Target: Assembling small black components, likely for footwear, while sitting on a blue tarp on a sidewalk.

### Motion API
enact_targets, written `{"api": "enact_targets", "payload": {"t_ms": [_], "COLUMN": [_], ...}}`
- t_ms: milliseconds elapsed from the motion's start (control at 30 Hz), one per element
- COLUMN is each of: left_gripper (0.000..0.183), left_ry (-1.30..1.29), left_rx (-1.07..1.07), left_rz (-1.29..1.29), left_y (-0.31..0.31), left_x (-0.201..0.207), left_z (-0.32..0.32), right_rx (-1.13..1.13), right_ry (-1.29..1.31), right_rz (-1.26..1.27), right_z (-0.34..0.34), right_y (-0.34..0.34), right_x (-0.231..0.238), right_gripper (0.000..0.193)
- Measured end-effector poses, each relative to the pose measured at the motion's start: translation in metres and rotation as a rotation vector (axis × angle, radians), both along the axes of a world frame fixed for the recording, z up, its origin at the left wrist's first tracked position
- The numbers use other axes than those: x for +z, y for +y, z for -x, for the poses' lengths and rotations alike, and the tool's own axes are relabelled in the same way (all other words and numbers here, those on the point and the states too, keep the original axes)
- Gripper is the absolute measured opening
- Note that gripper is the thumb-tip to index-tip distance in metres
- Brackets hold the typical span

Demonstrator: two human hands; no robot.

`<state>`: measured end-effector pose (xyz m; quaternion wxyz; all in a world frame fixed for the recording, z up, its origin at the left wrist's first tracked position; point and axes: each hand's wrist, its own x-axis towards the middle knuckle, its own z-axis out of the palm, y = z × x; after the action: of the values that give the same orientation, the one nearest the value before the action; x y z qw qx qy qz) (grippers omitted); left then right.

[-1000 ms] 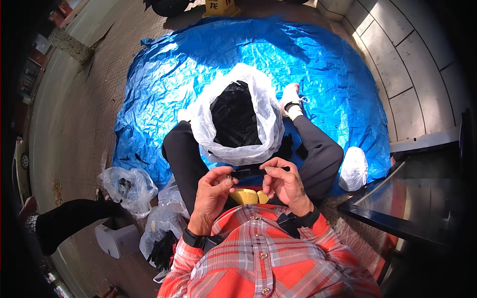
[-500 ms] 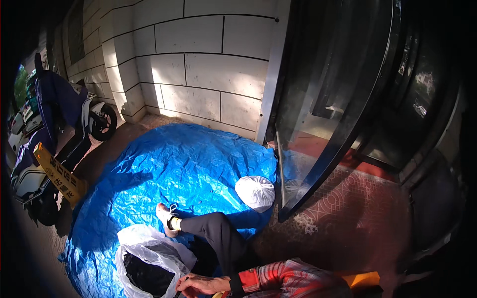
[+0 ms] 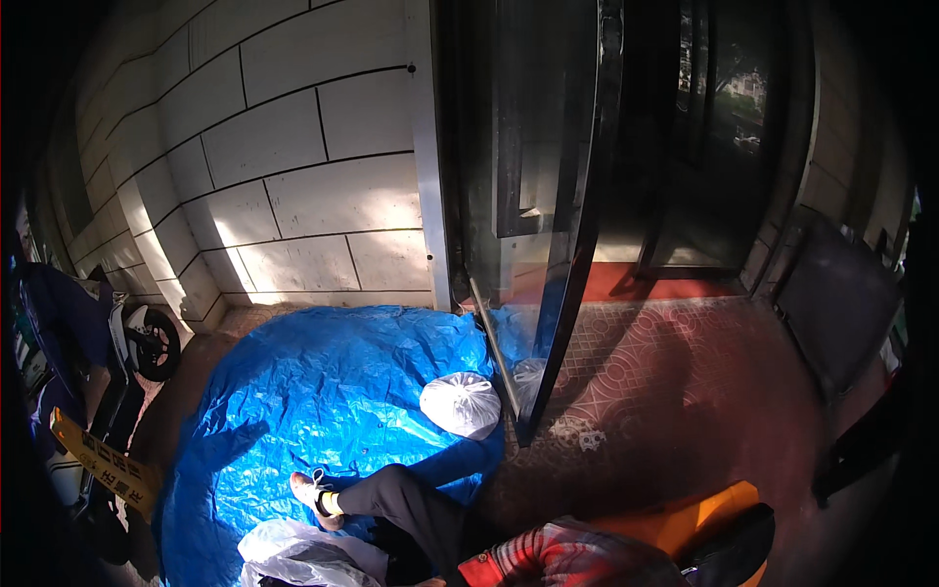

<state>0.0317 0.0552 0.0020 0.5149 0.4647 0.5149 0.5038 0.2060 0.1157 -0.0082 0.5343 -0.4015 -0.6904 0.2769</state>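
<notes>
My right arm, in a red and grey plaid sleeve [image 3: 548, 558], reaches leftward along the lower edge. Only a pale sliver of my right hand [image 3: 431, 583] shows beyond the dark cuff; its fingers are cut off by the frame. My left hand is out of view. To the left of the cuff, a crumpled white plastic bag [image 3: 303, 558] lies by my leg, partly cut off below. A dark-trousered leg [image 3: 406, 497] with a light shoe [image 3: 311, 497] stretches across a blue tarp [image 3: 323, 391]. Farther off, a tied, full white bag [image 3: 462, 405] sits on the tarp.
A dark-framed glass door [image 3: 558, 323] stands ajar at the tarp's right edge. Behind the tarp rises a pale block wall [image 3: 323, 205]. A yellow sign [image 3: 108, 460] and parked scooters [image 3: 147, 342] are at left. Something orange [image 3: 704, 519] lies at lower right.
The view has swung right and up, shifting the scene left and showing more of the right side. My right hand, earlier visible at the white bag's rim, is now almost wholly below the frame.
</notes>
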Motion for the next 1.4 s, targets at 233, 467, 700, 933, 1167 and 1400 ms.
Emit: {"api": "enact_targets", "payload": {"t_ms": [233, 467, 700, 933, 1167, 1400], "left_gripper": [0.008, 0.027, 0.026, 0.018, 0.023, 0.024], "left_ry": [0.502, -0.4, -0.496, -0.469, -0.354, -0.079], "left_rx": [0.295, 0.155, 0.151, 0.254, 0.319, 0.389], "left_rz": [0.031, 0.297, 0.368, 0.161, 0.279, 0.129], "left_y": [-0.035, -0.045, -0.065, -0.062, -0.052, -0.044], "left_x": [0.023, 0.01, 0.006, 0.001, -0.019, -0.014], "left_z": [0.008, 0.025, 0.035, 0.025, 0.027, 0.03], "right_rx": [0.371, 0.815, 0.956, 1.0, 0.582, 0.578], "right_ry": [-0.515, -0.203, -0.033, -0.03, -0.401, -0.417], "right_rz": [0.086, 0.852, 1.181, 1.329, 0.473, 0.327], "right_z": [0.013, 0.029, 0.044, 0.054, 0.068, 0.095], "right_y": [-0.01, -0.019, -0.023, -0.013, -0.019, -0.031], "right_x": [0.023, 0.039, 0.018, 0.024, 0.034, 0.046], "right_gripper": [0.026, 0.024, 0.018, 0.016, 0.016, 0.017]}}
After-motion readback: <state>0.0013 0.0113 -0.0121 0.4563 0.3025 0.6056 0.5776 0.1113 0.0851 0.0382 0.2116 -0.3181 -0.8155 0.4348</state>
